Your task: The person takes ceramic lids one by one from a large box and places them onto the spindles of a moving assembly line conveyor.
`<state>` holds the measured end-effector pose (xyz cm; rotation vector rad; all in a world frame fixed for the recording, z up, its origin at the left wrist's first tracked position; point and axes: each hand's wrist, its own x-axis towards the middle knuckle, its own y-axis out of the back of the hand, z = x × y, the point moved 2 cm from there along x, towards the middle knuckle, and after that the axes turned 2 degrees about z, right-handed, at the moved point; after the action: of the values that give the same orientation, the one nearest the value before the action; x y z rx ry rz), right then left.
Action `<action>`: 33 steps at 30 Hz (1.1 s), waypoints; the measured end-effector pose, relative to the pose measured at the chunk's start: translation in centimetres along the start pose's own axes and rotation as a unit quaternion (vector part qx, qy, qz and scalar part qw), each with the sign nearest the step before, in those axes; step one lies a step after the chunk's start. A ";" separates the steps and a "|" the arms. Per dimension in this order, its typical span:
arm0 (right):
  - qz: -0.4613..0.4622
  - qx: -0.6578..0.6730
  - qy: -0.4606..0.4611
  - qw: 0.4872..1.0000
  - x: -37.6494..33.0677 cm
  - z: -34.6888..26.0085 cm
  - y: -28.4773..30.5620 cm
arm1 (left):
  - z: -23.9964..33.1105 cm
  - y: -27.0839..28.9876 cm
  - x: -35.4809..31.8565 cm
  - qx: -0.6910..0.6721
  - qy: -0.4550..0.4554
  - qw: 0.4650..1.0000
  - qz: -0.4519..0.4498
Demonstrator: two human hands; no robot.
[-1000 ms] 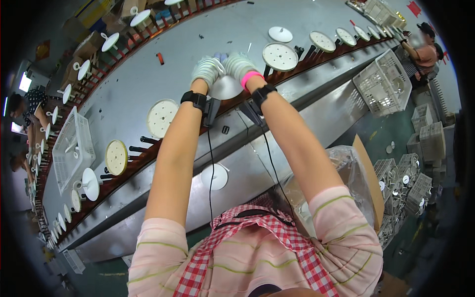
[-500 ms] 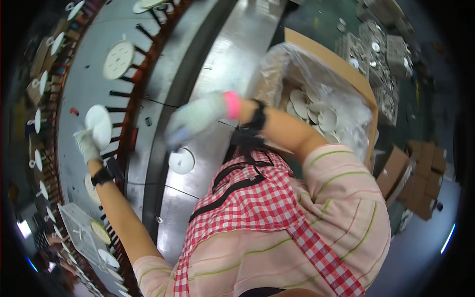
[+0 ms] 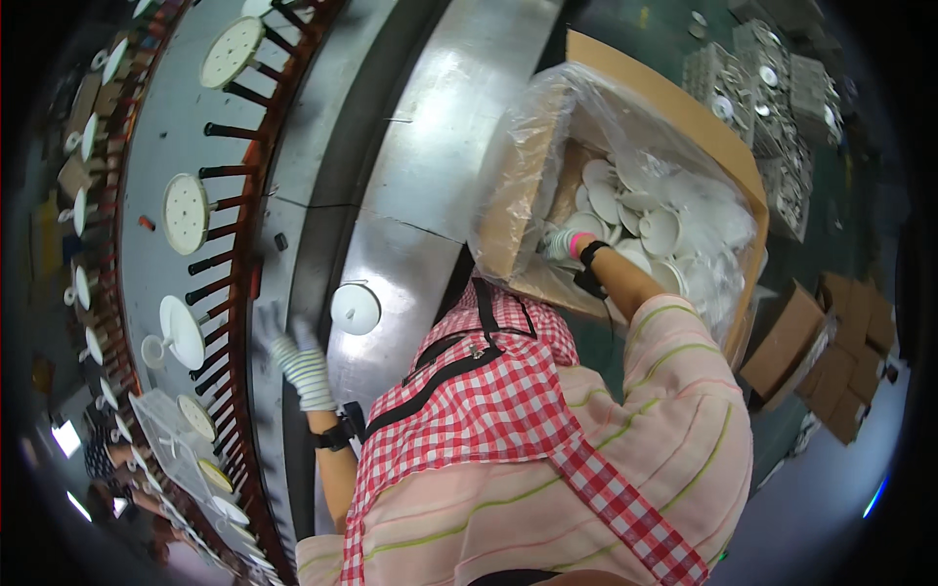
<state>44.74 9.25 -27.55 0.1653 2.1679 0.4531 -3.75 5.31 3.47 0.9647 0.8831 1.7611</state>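
My left hand [image 3: 301, 366], in a striped glove, hovers at the near edge of the metal bench with fingers stretched and apart, slightly blurred; nothing shows in it. Left of it, a white disc with a ring [image 3: 182, 332] sits on a dark rod of the conveyor. On the bench ahead lies a single white disc with a small knob [image 3: 356, 309]. My right hand [image 3: 564, 244], also gloved, reaches into a plastic-lined cardboard box [image 3: 663, 107], beside a heap of white discs [image 3: 625, 210]. Its fingers are partly hidden, and I cannot tell whether they grip a disc.
A row of dark rods [image 3: 230, 171] carries more discs, including a holed disc [image 3: 186, 213]. A clear plastic bin [image 3: 161, 439] stands at the lower left. Crates of parts [image 3: 757, 98] and flattened cardboard [image 3: 850, 332] lie on the floor at right. A thin cable [image 3: 322, 205] crosses the bench.
My left hand has left the white disc on the conveyor and drawn back right. My right hand has swung from above the bench into the box. The discs on the rods have shifted toward me.
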 end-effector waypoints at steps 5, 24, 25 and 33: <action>0.063 -0.032 -0.120 0.990 2.3 -0.6 -2.2 | 1.0 -0.4 -3.4 -0.003 0.028 0.997 -0.068; 0.800 0.013 0.048 0.598 -24.0 -17.0 25.0 | 2.4 -0.6 0.0 -0.179 0.022 0.984 0.015; 0.786 0.063 0.108 0.606 -23.3 -19.5 27.6 | 3.5 -0.2 1.3 -0.184 0.004 0.983 -0.005; 0.692 -0.219 0.239 0.645 -7.5 -36.9 47.2 | 9.5 1.3 13.2 -0.208 -0.146 0.966 0.042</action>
<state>17.46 41.15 15.86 1.6288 1.8759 2.0326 0.48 18.65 11.84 0.9543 0.2711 1.7245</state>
